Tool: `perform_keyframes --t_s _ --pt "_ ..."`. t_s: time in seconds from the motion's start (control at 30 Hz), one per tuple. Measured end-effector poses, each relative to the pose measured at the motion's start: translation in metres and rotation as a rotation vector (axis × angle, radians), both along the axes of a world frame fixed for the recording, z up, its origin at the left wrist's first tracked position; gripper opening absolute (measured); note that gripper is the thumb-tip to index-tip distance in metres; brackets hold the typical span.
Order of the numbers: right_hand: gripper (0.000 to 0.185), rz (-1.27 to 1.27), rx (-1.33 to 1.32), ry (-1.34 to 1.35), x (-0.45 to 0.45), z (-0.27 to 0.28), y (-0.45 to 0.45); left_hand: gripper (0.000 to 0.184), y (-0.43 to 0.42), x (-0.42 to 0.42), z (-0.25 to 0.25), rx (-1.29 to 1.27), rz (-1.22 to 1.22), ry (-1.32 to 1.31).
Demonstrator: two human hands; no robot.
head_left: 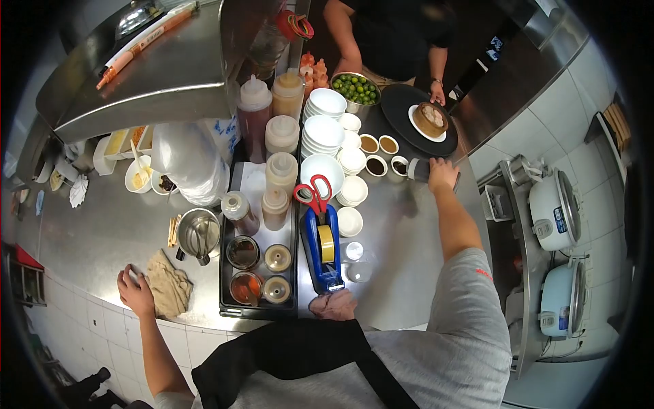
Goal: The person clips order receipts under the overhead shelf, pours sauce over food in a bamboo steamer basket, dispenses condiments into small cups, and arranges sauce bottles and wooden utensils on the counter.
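Note:
My right hand is closed around a small greyish see-through jar, tipped toward the small sauce cups. Nearest to it is a white cup of dark sauce; another dark-sauce cup and two cups of brown sauce are close by. Beyond lies a round black tray bearing a white plate and a bamboo steamer with pale food in it. My left hand rests on the counter's front edge, fingers apart and holding nothing, beside a crumpled tan cloth.
Opposite, a person has one hand at the tray and one near a bowl of green limes. Squeeze bottles fill a black tray. Stacked white bowls and a blue tape dispenser with red scissors stand mid-counter.

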State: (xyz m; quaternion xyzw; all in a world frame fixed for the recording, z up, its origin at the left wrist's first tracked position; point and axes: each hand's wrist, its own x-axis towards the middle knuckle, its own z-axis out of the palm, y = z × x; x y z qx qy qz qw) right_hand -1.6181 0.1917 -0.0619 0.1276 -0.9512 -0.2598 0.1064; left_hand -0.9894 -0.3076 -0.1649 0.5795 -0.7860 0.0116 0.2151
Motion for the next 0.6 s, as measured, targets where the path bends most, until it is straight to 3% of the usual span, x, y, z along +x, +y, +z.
perform_keyframes --t_s 0.4,0.6 --pt "0.031 -0.053 -0.038 -0.06 0.004 0.01 0.006 0.041 0.0 0.0 0.0 -0.015 0.006 -0.006" --pt "0.06 -0.222 -0.268 -0.228 0.01 0.01 0.009 0.041 0.001 0.0 0.002 0.006 0.004 -0.006"
